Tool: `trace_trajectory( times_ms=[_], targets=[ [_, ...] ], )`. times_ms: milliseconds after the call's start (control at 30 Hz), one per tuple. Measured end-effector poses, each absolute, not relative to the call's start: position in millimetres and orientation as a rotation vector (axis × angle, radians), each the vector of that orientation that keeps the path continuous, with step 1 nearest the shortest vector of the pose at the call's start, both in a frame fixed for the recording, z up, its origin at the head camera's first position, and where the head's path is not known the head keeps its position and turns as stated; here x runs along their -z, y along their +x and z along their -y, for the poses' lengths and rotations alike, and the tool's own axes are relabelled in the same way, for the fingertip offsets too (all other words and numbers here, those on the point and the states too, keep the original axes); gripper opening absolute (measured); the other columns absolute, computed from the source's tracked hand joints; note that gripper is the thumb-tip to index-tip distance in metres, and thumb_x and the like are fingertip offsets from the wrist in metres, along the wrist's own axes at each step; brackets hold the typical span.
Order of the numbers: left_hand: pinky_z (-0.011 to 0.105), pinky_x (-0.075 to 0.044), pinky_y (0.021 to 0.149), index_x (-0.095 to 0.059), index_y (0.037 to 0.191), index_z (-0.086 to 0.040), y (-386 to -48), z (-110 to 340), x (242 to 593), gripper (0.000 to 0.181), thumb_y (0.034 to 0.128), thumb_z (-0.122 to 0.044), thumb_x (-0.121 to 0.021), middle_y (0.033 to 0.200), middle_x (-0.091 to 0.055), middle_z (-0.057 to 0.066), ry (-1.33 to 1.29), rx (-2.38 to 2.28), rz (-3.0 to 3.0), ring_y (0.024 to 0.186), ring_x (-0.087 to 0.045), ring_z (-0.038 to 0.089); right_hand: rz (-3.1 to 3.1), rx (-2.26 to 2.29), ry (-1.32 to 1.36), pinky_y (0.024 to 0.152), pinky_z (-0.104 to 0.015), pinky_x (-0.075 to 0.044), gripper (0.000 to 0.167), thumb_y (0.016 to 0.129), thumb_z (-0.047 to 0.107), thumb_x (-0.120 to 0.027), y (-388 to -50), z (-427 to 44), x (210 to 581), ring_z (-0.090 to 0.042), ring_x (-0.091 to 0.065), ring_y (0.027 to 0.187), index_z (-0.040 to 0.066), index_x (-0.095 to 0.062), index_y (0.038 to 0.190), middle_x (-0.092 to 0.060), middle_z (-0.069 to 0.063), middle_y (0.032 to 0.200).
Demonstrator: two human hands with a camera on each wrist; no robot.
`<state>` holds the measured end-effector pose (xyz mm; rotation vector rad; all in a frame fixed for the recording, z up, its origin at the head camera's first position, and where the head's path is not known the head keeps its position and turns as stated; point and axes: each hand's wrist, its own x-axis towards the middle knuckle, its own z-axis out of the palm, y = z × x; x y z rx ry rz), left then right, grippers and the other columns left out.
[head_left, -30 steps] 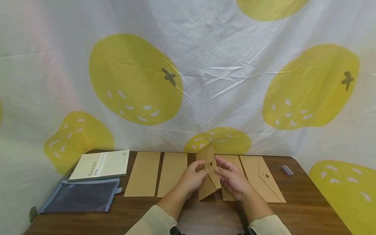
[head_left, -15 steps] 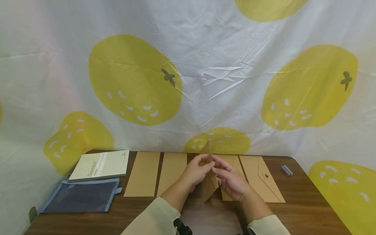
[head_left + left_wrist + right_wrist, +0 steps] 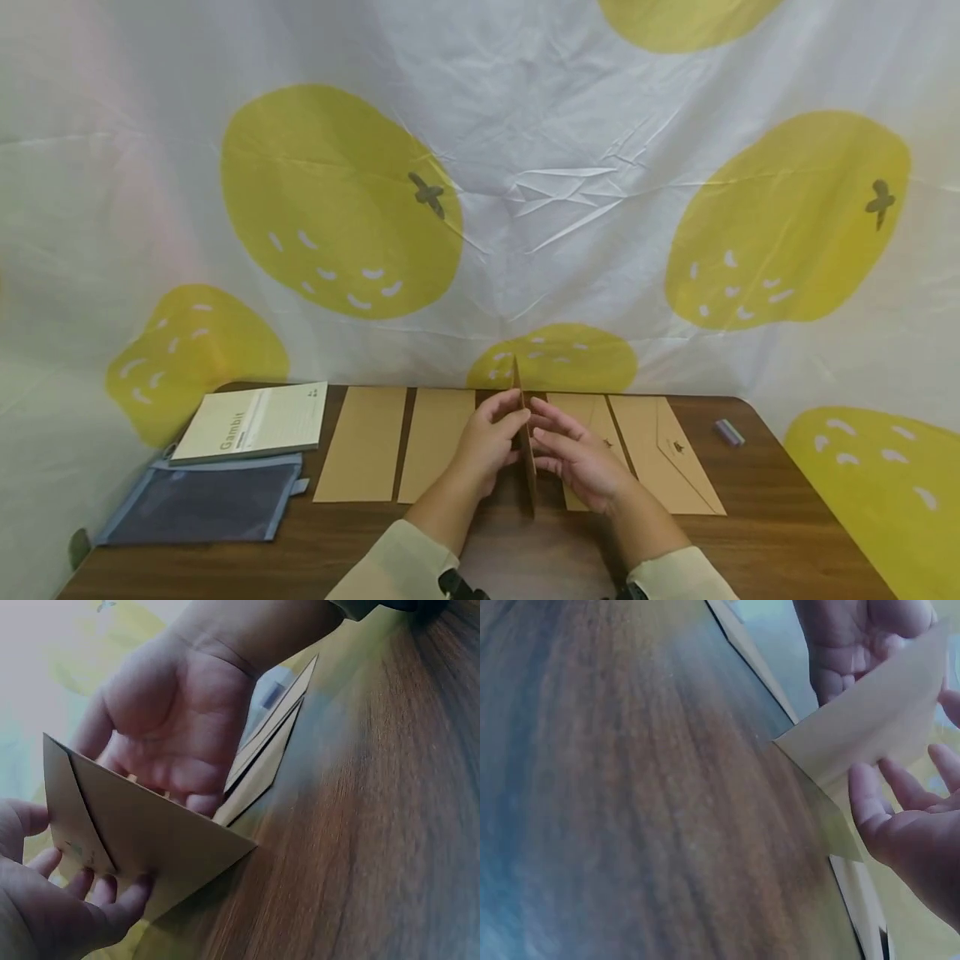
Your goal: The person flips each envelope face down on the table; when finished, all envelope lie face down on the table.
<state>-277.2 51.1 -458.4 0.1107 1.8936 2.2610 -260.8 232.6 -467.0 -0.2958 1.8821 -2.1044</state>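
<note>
A brown paper envelope [image 3: 531, 487] stands almost edge-on between my two hands, above the middle of the table. My left hand [image 3: 482, 446] holds it by thumb and bent fingers. In the left wrist view the envelope's flap side [image 3: 139, 817] faces that hand, with a small printed mark near the fingertips. My right hand [image 3: 592, 471] is on the other side, its fingers spread and lightly bent. Those fingertips touch or nearly touch the plain face of the envelope [image 3: 877, 712]. Parts of both hands' fingers are hidden by each other or the paper.
Two plain-side-up envelopes [image 3: 363, 446] [image 3: 437, 442] lie left of my hands. Two flap-side-up ones [image 3: 579, 492] [image 3: 660, 467] lie right. A notebook [image 3: 251, 421] and a dark mesh zip pouch [image 3: 210, 500] are at the left. A small purple-and-grey block [image 3: 728, 432] lies far right. A patterned curtain hangs behind.
The held envelope has turned from its flap side showing to almost edge-on. My left hand moved right with it, then slightly back left. The right fingers have spread a little.
</note>
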Motion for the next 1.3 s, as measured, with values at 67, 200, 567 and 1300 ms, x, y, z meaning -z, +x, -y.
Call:
trace_trajectory(
  times_ms=[67, 200, 567, 1300],
  targets=[
    [0.055, -0.059, 0.106, -0.057, 0.152, -0.013, -277, -47, 459, 0.052, 0.1031, -0.024, -0.068, 0.157, -0.057, 0.014, 0.143, -2.279, -1.926, 0.137, -0.06, 0.031, -1.903, 2.066, -0.27, 0.106, -0.033, -0.055, 0.074, 0.108, 0.017, -0.061, -261, -232, 468, -0.021, -0.059, 0.134, 0.013, -0.022, 0.172, -0.033, -0.024, 0.171],
    [0.053, -0.053, 0.116, -0.057, 0.152, -0.008, -277, -39, 460, 0.052, 0.1016, -0.014, -0.067, 0.159, -0.055, 0.018, 0.185, -2.322, -1.959, 0.145, -0.055, 0.036, -1.935, 2.003, -0.198, 0.118, -0.041, -0.049, 0.081, 0.106, 0.02, -0.065, -260, -232, 469, -0.028, -0.049, 0.147, 0.014, -0.018, 0.173, -0.03, -0.028, 0.172],
    [0.046, -0.057, 0.111, -0.057, 0.152, -0.006, -280, -23, 463, 0.058, 0.0954, 0.005, -0.065, 0.157, -0.059, 0.014, 0.083, -2.301, -2.136, 0.135, -0.063, 0.035, -1.927, 2.057, -0.104, 0.131, -0.054, -0.033, 0.079, 0.109, 0.019, -0.06, -257, -235, 467, -0.041, -0.027, 0.163, 0.012, -0.014, 0.173, -0.029, -0.028, 0.173],
    [0.06, -0.044, 0.123, -0.059, 0.148, -0.003, -278, -25, 476, 0.052, 0.0968, -0.009, -0.065, 0.158, -0.054, 0.028, 0.061, -2.005, -2.352, 0.15, -0.049, 0.045, -1.933, 2.118, -0.007, 0.133, -0.056, -0.029, 0.078, 0.109, 0.02, -0.059, -260, -243, 463, -0.042, -0.029, 0.162, 0.012, -0.014, 0.173, -0.027, -0.028, 0.173]
  ],
)
